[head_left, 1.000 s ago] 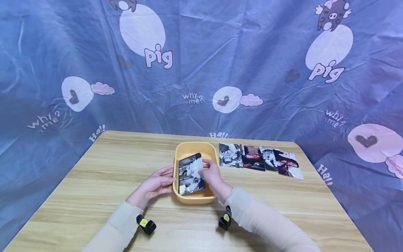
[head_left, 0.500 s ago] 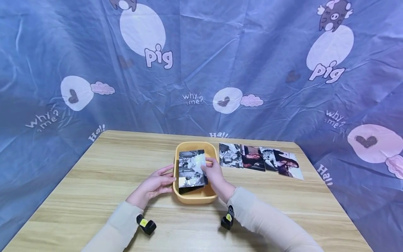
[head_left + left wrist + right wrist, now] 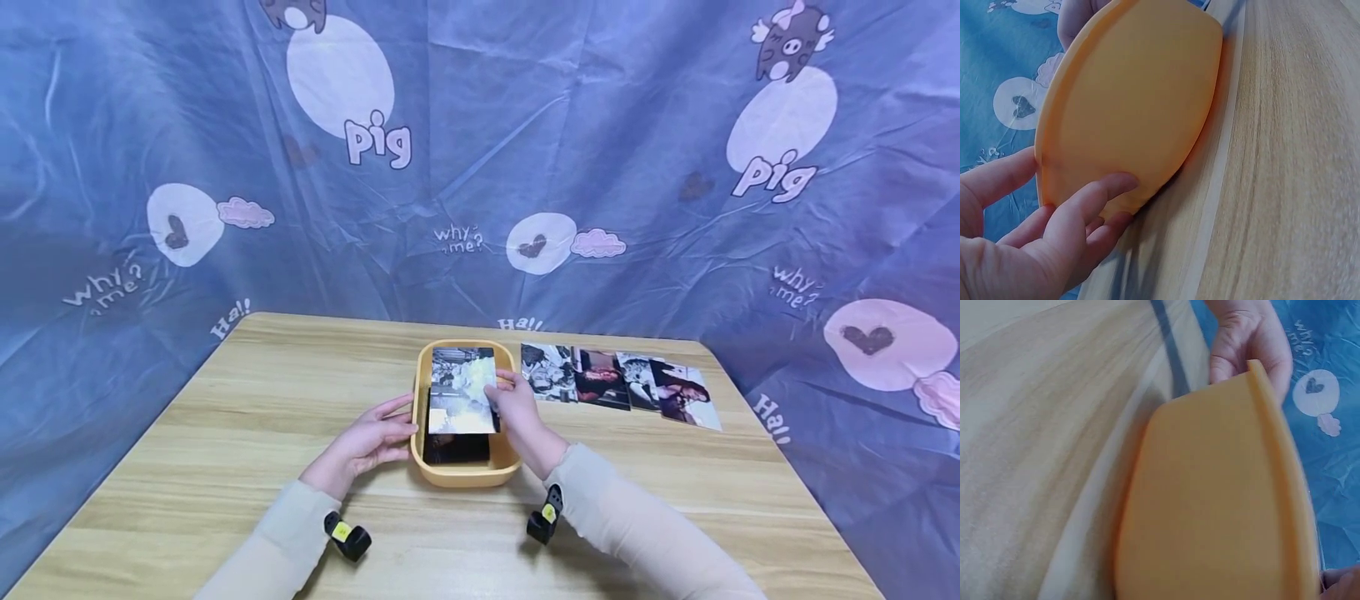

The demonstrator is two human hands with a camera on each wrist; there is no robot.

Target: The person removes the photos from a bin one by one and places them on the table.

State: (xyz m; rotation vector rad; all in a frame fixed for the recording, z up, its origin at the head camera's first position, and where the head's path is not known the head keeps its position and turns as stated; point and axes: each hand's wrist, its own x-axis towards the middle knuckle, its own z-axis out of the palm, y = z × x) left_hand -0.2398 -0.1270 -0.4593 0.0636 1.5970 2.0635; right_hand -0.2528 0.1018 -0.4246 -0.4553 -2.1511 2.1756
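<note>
Four photos (image 3: 621,382) in row on wooden table (image 3: 225,433); blue cartoon-print cloth (image 3: 600,150) behind.

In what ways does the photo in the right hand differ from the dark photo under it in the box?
The photo held by the right hand is pale black-and-white and lifted above the yellow box; the dark photo is nearly black and lies flat inside. The first partly covers the second. Both look like upright rectangles of similar size.

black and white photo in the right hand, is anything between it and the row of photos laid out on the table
Nothing visible blocks that stretch. The right hand pinches the black and white photo above the yellow tray. The tray's right rim lies below it, then bare wood up to the row of photos. The left hand rests against the tray's other side.
</note>
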